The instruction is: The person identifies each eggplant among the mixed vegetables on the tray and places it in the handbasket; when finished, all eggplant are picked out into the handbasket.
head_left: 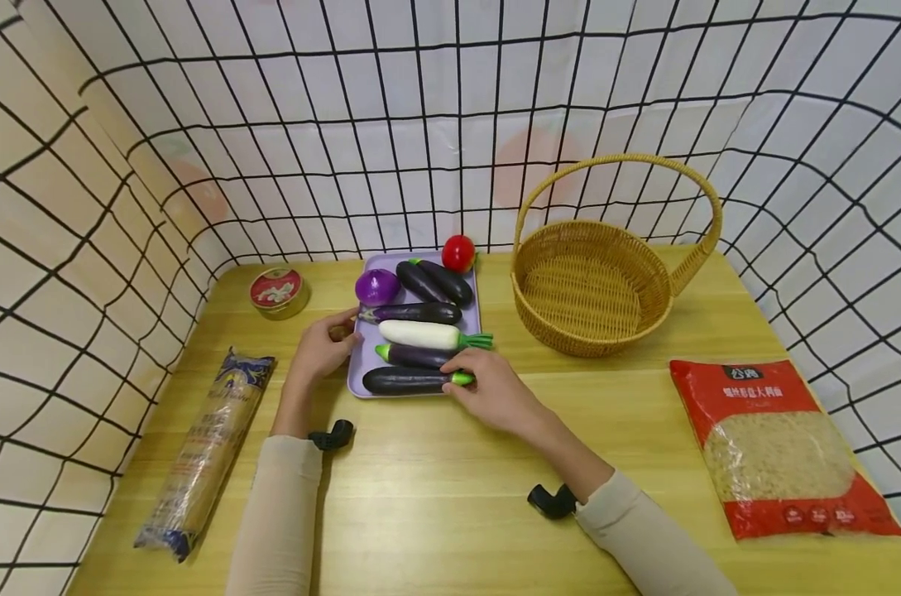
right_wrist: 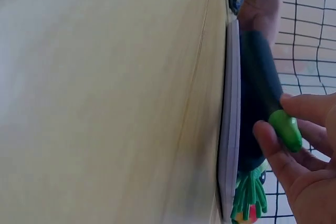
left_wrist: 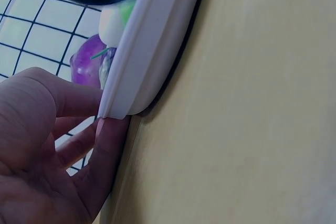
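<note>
On a lavender tray [head_left: 365, 354] lie several dark eggplants, a white radish [head_left: 420, 334] with green tops, a round purple vegetable [head_left: 377, 287] and a red tomato [head_left: 459, 253] at the back corner. My left hand [head_left: 322, 348] pinches the tray's left rim; in the left wrist view the thumb lies over the rim [left_wrist: 152, 45] and fingers sit below it. With thumb and fingers, my right hand [head_left: 495, 389] pinches the green stem end of the front eggplant [head_left: 405, 381]. The right wrist view shows this eggplant [right_wrist: 261, 72] slanting above the tray edge.
A wicker basket [head_left: 528, 319] with a tall handle stands at the back right. Right of me lies a red pasta bag [head_left: 778, 451]. On the left are a long noodle packet [head_left: 208, 455] and a round red-topped tin [head_left: 279, 292]. Black grid netting surrounds the table.
</note>
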### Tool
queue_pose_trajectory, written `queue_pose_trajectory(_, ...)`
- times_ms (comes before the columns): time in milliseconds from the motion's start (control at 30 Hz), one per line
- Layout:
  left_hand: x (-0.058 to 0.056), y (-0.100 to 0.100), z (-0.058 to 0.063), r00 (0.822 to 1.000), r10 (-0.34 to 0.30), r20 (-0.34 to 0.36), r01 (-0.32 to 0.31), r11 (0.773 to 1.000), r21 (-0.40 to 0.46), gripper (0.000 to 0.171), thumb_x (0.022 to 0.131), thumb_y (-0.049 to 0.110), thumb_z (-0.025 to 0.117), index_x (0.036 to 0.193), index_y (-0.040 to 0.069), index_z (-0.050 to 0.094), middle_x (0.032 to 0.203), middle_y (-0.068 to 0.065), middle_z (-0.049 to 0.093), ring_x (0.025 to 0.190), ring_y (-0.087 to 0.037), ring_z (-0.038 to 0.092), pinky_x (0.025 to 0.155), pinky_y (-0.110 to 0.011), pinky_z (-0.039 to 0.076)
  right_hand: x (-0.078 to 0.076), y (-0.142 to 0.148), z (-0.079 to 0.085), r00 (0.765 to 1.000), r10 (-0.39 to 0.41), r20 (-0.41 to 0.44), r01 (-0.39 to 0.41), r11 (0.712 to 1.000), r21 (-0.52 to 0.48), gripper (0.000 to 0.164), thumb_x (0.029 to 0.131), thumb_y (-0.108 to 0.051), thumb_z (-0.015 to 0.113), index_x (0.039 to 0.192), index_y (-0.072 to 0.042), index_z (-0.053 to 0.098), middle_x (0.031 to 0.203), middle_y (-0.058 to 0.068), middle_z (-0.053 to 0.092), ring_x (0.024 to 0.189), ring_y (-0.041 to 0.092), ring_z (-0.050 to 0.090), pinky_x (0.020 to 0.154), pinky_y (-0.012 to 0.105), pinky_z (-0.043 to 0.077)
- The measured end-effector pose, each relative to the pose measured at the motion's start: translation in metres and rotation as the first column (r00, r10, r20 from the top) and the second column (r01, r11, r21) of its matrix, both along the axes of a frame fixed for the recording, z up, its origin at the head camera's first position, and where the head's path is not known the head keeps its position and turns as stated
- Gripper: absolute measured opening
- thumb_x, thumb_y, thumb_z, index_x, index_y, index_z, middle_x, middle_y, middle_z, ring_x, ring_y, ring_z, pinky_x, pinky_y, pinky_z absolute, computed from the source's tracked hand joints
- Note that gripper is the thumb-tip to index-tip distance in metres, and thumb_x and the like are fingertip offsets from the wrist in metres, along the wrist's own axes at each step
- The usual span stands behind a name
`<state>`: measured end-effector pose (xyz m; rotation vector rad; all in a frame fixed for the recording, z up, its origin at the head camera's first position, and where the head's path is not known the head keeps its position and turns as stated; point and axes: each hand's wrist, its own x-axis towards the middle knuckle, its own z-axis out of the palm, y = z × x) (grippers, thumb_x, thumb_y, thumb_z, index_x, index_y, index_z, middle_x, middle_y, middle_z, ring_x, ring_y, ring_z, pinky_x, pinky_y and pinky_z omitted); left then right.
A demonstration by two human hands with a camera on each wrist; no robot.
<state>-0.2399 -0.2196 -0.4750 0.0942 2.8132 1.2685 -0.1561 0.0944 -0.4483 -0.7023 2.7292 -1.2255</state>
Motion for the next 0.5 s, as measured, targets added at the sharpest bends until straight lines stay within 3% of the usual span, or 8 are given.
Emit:
queue_pose_trajectory(100, 0.0, 0.001, 0.0, 1.0, 0.002, 0.003, -0.003, 1.0, 0.004, 0.054, 0.096, 0.018, 0.067, 0.149, 0.019, 0.057, 0.12, -0.017, 0.067, 0.087, -0.023, 0.056, 0.07, -0.028, 0.049, -0.001, 0.006, 0.0, 0.999, -0.025, 0.039, 0.028, 0.998, -0.055, 0.024, 0.095, -0.02, 0.075, 0.118, -0.012, 0.076, 0.115, 0.001, 0.071, 0.086, 0.012, 0.06, 0.072, 0.024, 0.054)
queue_pose_trajectory(233, -0.002, 0.001, -0.001, 1.0, 0.008, 0.004, -0.008, 1.0, 0.015, 0.054, 0.096, 0.019, 0.067, 0.149, 0.02, 0.057, 0.121, -0.017, 0.067, 0.085, -0.023, 0.055, 0.068, -0.028, 0.048, -0.005, 0.016, 0.005, 0.994, -0.043, 0.101, 0.058, 0.988, -0.145, 0.026, 0.094, -0.016, 0.075, 0.119, -0.009, 0.074, 0.112, 0.006, 0.072, 0.086, 0.015, 0.066, 0.069, 0.023, 0.056)
queue_pose_trajectory(367, -0.001, 0.0, -0.001, 1.0, 0.008, 0.013, -0.009, 1.0, 0.026, 0.054, 0.097, 0.019, 0.067, 0.149, 0.02, 0.057, 0.12, -0.016, 0.067, 0.081, -0.021, 0.054, 0.065, -0.026, 0.048, -0.01, 0.029, 0.01, 0.989, -0.049, 0.139, 0.076, 0.979, -0.191, 0.027, 0.094, -0.011, 0.074, 0.12, -0.006, 0.073, 0.12, 0.014, 0.071, 0.102, 0.024, 0.073, 0.081, 0.027, 0.061)
queue_pose_trajectory(500, 0.001, -0.002, -0.001, 0.999, 0.01, 0.03, -0.012, 0.999, 0.036, 0.054, 0.097, 0.019, 0.067, 0.15, 0.02, 0.056, 0.121, -0.015, 0.066, 0.078, -0.02, 0.052, 0.062, -0.026, 0.047, -0.015, 0.043, 0.012, 0.99, -0.073, 0.117, 0.097, 0.972, -0.216, 0.024, 0.093, -0.008, 0.075, 0.117, -0.005, 0.073, 0.123, 0.016, 0.071, 0.106, 0.028, 0.073, 0.087, 0.032, 0.061)
